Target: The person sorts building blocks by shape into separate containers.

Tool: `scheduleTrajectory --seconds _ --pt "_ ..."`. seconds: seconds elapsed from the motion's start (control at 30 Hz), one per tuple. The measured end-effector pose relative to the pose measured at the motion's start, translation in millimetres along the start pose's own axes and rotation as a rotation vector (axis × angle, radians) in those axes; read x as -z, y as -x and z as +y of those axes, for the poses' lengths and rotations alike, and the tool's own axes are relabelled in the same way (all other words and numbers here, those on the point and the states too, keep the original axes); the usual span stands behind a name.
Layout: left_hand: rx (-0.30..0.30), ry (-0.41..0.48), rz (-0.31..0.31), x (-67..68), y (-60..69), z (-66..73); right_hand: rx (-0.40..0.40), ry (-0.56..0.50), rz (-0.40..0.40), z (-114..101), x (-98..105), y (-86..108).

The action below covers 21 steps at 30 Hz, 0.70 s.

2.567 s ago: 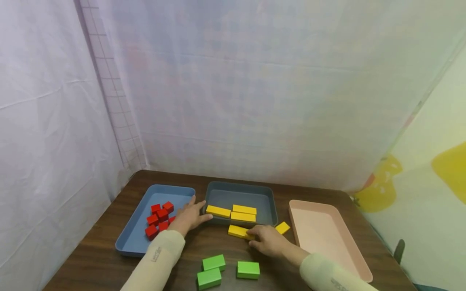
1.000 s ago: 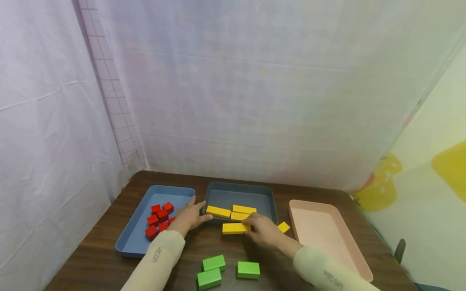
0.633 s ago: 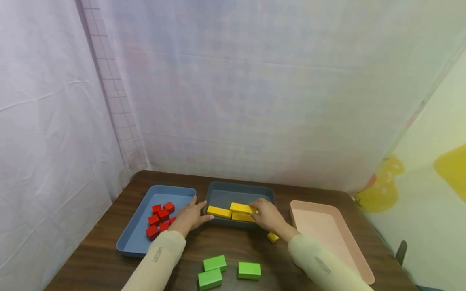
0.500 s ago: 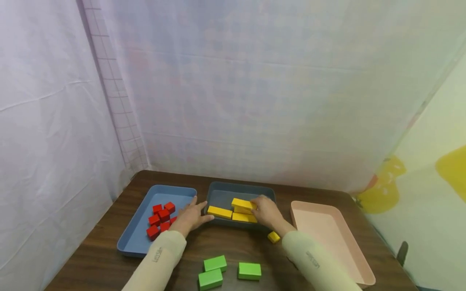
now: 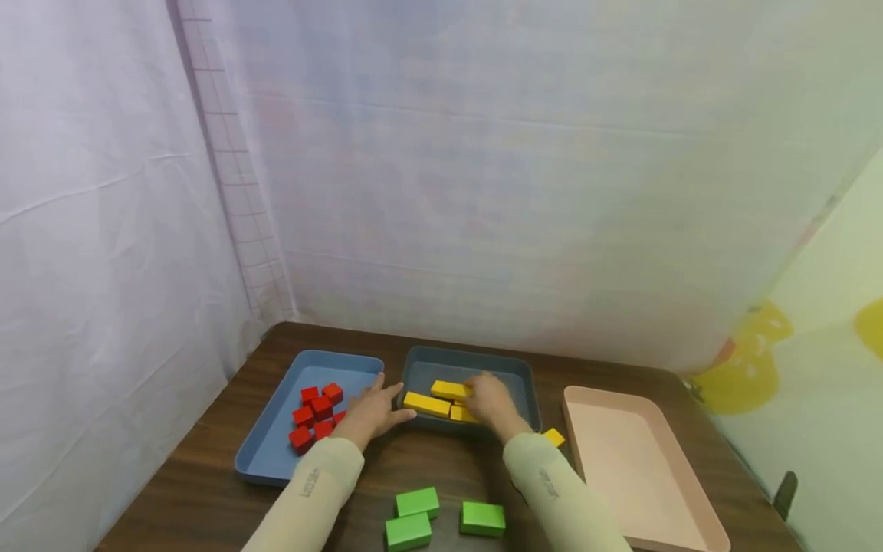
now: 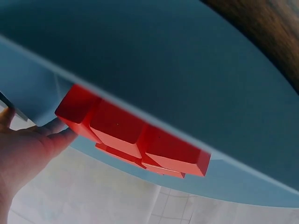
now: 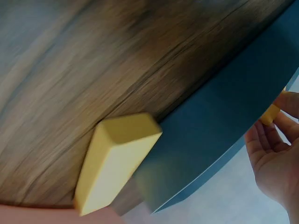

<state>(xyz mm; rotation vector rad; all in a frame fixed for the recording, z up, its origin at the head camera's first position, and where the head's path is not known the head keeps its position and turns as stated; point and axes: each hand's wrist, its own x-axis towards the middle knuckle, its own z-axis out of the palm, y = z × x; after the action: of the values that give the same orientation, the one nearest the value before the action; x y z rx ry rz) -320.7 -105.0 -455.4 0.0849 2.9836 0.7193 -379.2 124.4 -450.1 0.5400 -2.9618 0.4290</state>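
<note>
My right hand (image 5: 491, 400) pinches the end of a yellow block (image 5: 448, 389) inside the dark grey tray (image 5: 469, 356). Other yellow blocks (image 5: 426, 404) lie in that tray, partly hidden by the held block and the hand. In the right wrist view, thumb and fingers close on a yellow block (image 7: 270, 115) beyond the tray's wall. My left hand (image 5: 372, 414) has its fingers spread over the right edge of the blue tray (image 5: 265, 452), near the grey tray. Several red cubes (image 5: 322, 408) sit in the blue tray; in the left wrist view, fingertips are close beside the red cubes (image 6: 119, 123).
Three green blocks (image 5: 417, 502) lie on the brown table (image 5: 186, 468) near the front. Another yellow block (image 5: 553, 437) rests on the table between the grey tray and the pink tray (image 5: 635, 468). White curtains (image 5: 441, 192) hang behind the table.
My right hand has picked up the yellow block from in front of the grey tray and carried it into that tray, then shifted it left. The left hand stays by the blue tray.
</note>
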Motion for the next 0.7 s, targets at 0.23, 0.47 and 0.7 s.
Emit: scheduleTrajectory --seconds 0.23,0.47,0.7 --pt "-0.017 0.019 -0.001 -1.5 0.7 4.3 0.036 0.037 0.012 -16 -6 -6.3" --pt "-0.029 0.017 -0.012 -4.6 -0.6 14.6 0.006 -0.151 -0.022 -14 -8 -4.7" --pt "-0.027 0.012 -0.026 -6.8 -4.0 14.8 0.008 -0.148 0.002 8 2 3.7"
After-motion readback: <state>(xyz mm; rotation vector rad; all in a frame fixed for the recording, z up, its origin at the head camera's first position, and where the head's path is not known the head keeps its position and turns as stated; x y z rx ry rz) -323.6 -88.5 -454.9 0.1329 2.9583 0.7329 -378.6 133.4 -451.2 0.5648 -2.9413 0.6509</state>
